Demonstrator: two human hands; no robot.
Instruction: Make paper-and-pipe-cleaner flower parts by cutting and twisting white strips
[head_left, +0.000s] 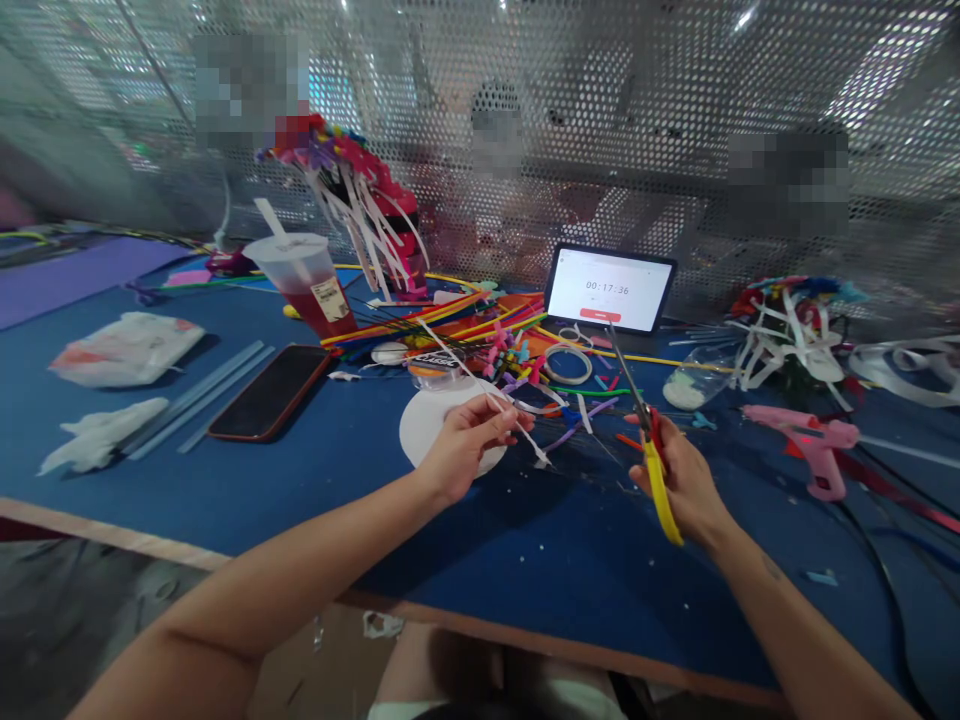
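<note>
My left hand [471, 440] pinches a thin white pipe cleaner [457, 357], which slants from upper left down to a small white tuft by the fingers. Beneath that hand lies a white paper disc [421, 425], partly covered by it. My right hand [681, 480] grips a pair of scissors [657, 490] with yellow and red handles, the blades pointing up and away. The blades look closed and touch nothing I can make out. Between and beyond both hands is a loose pile of coloured pipe cleaners [517, 350], with a white ring [568, 365] of tape or ribbon.
A pink glue gun [806, 440] with a cord lies at right. At left are a phone [271, 393], a cup of red drink [307, 285], glue sticks [202, 400] and a white packet [127, 348]. A tablet timer [611, 287] and ribboned flower pieces [795, 320] stand behind.
</note>
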